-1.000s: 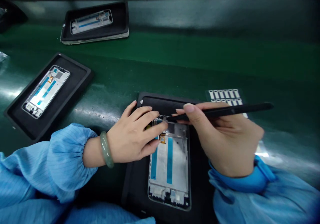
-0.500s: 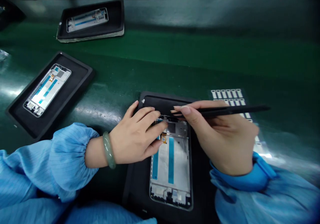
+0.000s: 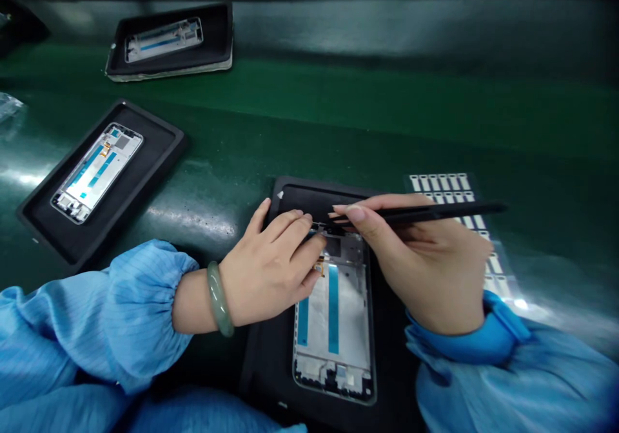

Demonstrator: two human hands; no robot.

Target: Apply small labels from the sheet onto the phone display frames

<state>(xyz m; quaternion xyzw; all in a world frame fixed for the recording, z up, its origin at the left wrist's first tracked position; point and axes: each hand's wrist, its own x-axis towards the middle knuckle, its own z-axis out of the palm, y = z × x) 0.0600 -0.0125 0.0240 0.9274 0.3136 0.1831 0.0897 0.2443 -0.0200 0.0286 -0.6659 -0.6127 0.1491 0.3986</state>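
A phone frame [image 3: 353,310] with its silver inner side up, blue strips and an orange flex cable lies in a black tray [image 3: 309,191]. My left hand [image 3: 275,265], wearing a green bangle, rests palm down over the frame's upper left corner. Its fingers are apart, with the tips at the top edge. My right hand [image 3: 430,265] pinches black tweezers [image 3: 435,213] between thumb and fingers. The tweezers' tips point left at the frame's top edge, close to my left fingertips. Whatever small part lies between the tips is too small to make out.
At left, another phone frame [image 3: 99,172] lies in a black tray [image 3: 159,133]. Farther back stands one more black tray [image 3: 217,40] with a phone frame [image 3: 164,40]. A sheet of white stickers [image 3: 440,182] lies beyond my right hand on the green bench [image 3: 314,143].
The view has shifted slightly. My left hand has moved a little right over the frame's corner; the tweezers have shifted slightly left, their tips still at the top edge.
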